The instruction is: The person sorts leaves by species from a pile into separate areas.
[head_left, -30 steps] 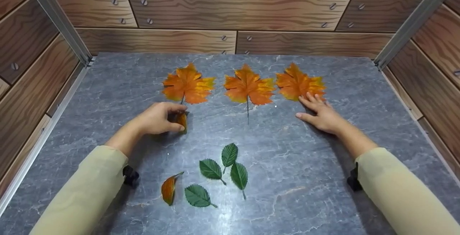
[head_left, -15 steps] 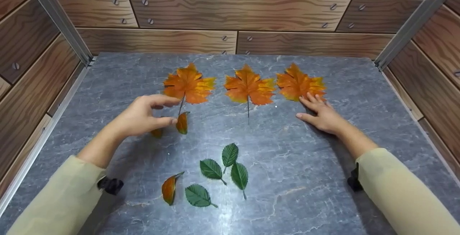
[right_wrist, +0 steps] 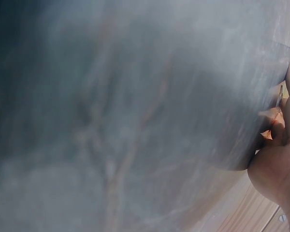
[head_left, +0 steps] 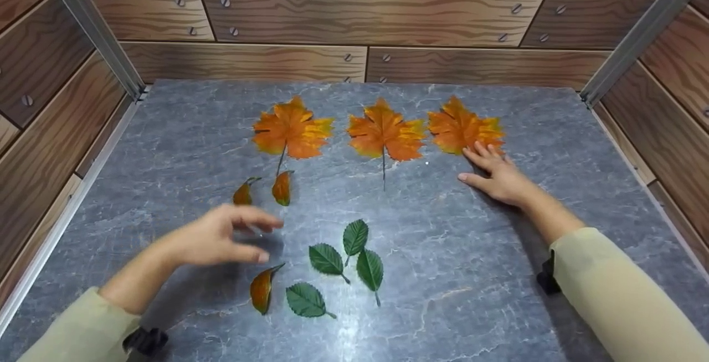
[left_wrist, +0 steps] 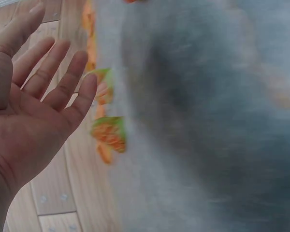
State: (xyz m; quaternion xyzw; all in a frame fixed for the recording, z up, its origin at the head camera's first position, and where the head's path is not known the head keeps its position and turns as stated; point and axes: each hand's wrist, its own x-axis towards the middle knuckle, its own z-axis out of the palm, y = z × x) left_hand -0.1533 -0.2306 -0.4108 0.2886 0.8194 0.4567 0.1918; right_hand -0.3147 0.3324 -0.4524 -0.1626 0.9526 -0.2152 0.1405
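Judging by how the leaves lie, the arranging looks partly done. Taking the grey marbled tabletop (head_left: 454,240) as a clock face, with twelve away from the person, three leaves stand in a row along the far side: an orange, yellow-edged, lobed maple-shaped leaf (head_left: 292,132) at eleven, a matching middle leaf (head_left: 382,127) at twelve, and a matching right-hand leaf (head_left: 464,124) at one. Toward ten, two small curled brown-orange leaves lie side by side; the right one (head_left: 281,189) sits at the first leaf's stem tip, the left one (head_left: 242,195) just beside it.

What seems left is a third curled leaf (head_left: 261,291) near seven and four oval, toothed green leaves (head_left: 325,259) around six (two of them touching).

The left hand (head_left: 221,234), near eight, has its fingers apart and grasps nothing. The right hand (head_left: 498,178), near two, is likewise unclenched, its fingertips resting on the right-hand leaf's lower edge.

No container shows; the leaves lie directly on the tabletop.
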